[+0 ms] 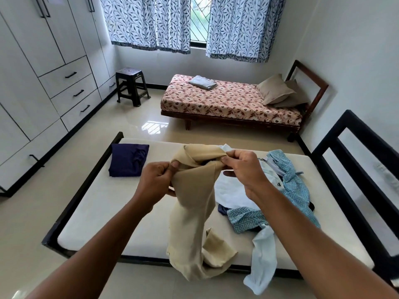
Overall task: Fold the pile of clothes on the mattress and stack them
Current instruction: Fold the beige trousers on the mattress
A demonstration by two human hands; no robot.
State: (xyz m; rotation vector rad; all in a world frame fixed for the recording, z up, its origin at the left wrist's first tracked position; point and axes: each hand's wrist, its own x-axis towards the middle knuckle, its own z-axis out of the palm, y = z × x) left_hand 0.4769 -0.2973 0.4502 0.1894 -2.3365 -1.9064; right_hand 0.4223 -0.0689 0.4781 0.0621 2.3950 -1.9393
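Note:
A beige garment [192, 212] hangs in the air above the cream mattress [103, 203]. My left hand [157, 180] grips its top edge on the left, and my right hand [241, 167] pinches the top edge on the right. The cloth's lower end trails down past the mattress's near edge. A folded dark blue garment [127, 159] lies at the mattress's far left corner. On the right lies the loose pile: a white piece [233, 190], a teal patterned shirt [295, 190] and a pale blue piece [263, 255] hanging over the near edge.
The mattress sits in a black frame [82, 188] with a black headboard [356, 169] on the right. A second bed [226, 102] with a floral cover, pillows and a folded grey cloth stands behind. A dark stool [131, 85] and white wardrobe [43, 72] are at left.

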